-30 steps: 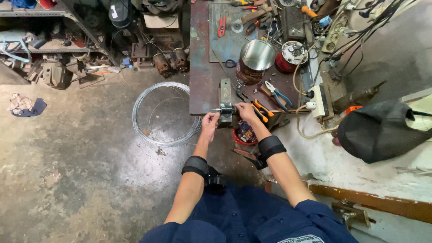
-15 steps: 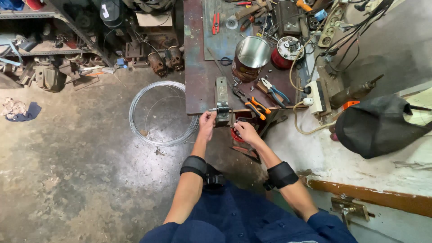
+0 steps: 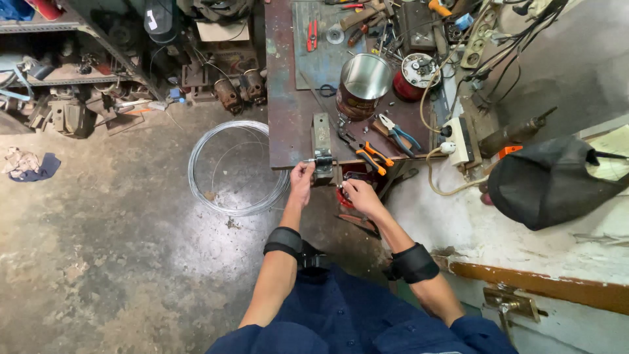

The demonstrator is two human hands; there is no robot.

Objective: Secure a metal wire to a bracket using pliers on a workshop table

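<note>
A small metal vise (image 3: 322,145) is clamped at the front edge of a rusty steel workbench (image 3: 283,124). My left hand (image 3: 301,181) is closed on the vise's lower part at the bench edge. My right hand (image 3: 357,196) sits just right of the vise, below the bench edge, fingers curled near something red; whether it holds anything I cannot tell. Both wrists wear black bands. A coil of thin steel wire (image 3: 236,167) lies on the concrete floor left of the hands.
On the bench stand a metal can (image 3: 362,84), a red spool (image 3: 413,77), orange-handled pliers (image 3: 367,152) and blue-handled pliers (image 3: 396,132). A white power strip (image 3: 460,139) with cables sits at right, next to a black bag (image 3: 553,180). Cluttered shelves line the back left.
My right hand has dropped from the vise to just below the bench edge at its right. The left hand stays at the vise. The view has shifted slightly.
</note>
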